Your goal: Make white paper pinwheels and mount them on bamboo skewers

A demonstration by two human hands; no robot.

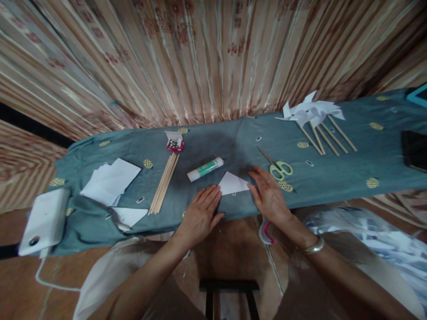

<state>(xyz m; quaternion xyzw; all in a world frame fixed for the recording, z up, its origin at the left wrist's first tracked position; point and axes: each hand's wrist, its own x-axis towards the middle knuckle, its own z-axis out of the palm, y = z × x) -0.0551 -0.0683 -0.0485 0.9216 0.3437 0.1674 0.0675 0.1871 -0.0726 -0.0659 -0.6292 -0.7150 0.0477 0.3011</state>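
A white sheet of paper folded into a triangle (232, 184) lies flat on the green cloth in front of me. My left hand (204, 212) rests at its left corner, fingers stretched out and fingertips on the paper. At the right corner is my right hand (269, 195), its fingers apart and the thumb touching the tip. Just beyond the paper lies a glue stick (205, 169) with a green label. Near my right fingers are scissors (279, 169) with yellow-green handles, their blades pointing away to the left.
Wooden sticks (164, 183) lie left of the glue, below a small red box of metal pins (175, 143). Farther left are white paper sheets (115, 178), a folded paper (130, 216) and a white power bank (45, 221). Paper pinwheels (310, 111) lie at right, a dark phone (414, 150) beyond.
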